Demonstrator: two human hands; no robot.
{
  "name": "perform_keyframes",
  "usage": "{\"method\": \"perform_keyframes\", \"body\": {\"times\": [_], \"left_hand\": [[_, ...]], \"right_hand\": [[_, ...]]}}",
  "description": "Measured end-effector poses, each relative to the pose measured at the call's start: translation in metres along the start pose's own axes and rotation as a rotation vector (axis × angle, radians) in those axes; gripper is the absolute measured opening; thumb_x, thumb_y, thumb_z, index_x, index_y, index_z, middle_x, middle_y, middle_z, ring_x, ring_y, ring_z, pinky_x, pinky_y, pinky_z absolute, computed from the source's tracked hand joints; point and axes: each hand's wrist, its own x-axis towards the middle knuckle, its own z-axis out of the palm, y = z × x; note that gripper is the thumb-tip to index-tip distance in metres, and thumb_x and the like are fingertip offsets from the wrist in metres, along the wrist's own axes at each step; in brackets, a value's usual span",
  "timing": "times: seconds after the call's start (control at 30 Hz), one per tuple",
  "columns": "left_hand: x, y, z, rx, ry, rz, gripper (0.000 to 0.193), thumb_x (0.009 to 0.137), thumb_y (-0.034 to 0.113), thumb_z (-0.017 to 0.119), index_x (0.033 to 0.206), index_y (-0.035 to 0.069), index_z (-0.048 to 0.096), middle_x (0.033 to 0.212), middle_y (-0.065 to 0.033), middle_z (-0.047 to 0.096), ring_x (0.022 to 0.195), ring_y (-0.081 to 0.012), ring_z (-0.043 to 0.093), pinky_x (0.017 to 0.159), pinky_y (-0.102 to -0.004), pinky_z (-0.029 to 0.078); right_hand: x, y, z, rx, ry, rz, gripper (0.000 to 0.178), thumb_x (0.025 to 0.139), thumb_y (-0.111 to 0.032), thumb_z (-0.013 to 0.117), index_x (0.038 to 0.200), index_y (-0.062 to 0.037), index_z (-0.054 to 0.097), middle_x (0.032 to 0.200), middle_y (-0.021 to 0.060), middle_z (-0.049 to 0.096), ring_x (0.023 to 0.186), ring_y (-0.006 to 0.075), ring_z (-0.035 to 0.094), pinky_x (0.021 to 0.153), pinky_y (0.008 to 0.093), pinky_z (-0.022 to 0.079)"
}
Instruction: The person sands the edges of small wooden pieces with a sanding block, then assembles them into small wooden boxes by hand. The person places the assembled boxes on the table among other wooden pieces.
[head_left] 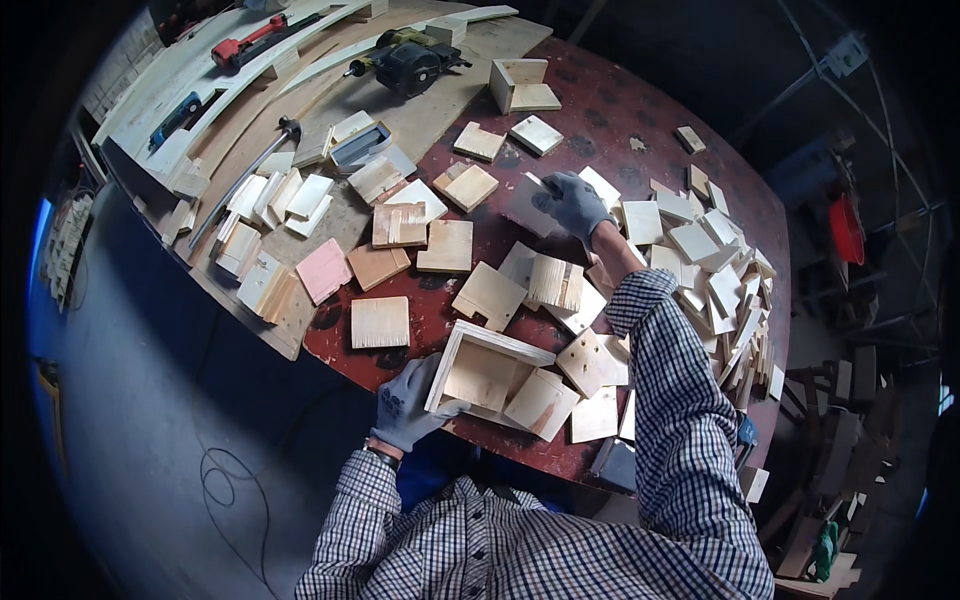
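While our left hand [412, 405] holds the open wooden box [480, 378] at the near edge of the bench [600, 108], our right hand [578, 205] is farther right, by loose boards [642, 222] — its grip we cannot tell. If the left hold slackens, we think the box may tip off.

a dark red table [600, 92] carries wooden pieces [444, 247] and, seemingly, a plywood sheet [440, 105].

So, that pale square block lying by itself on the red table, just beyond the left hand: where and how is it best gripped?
Probably from straight above, pinching its left and right edges. The block lies flat, with bare red table showing along both sides. The left hand holds the open box to its lower right.
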Motion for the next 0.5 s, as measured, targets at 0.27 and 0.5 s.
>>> {"method": "perform_keyframes", "body": {"times": [0.27,0.5], "left_hand": [[-0.001,-0.001,-0.001,-0.051,-0.01,-0.016,0.083,0.08,0.053,0.088,0.141,0.005,0.06,0.121,-0.0161,0.07,0.098,-0.0352,0.075,0.079,-0.0438,0.064],[-0.002,-0.007,0.002,-0.062,-0.018,0.03,0.083,0.079,0.052,0.087,0.143,0.006,0.058,0.121,-0.0154,0.069,0.097,-0.0369,0.074,0.079,-0.0455,0.063]], "right_hand": [[-0.064,-0.001,-0.071,0.063,0.04,0.218,0.032,0.097,-0.025,0.068,0.123,-0.0068,0.073,0.107,0.0183,0.078,0.105,0.0325,0.075,0.091,0.044,0.056],[-0.114,-0.018,-0.044,-0.592,0.128,-0.133,0.061,0.089,-0.039,0.079,0.144,-0.0187,0.06,0.127,0.0121,0.065,0.119,0.0342,0.063,0.097,0.0498,0.048]]}}
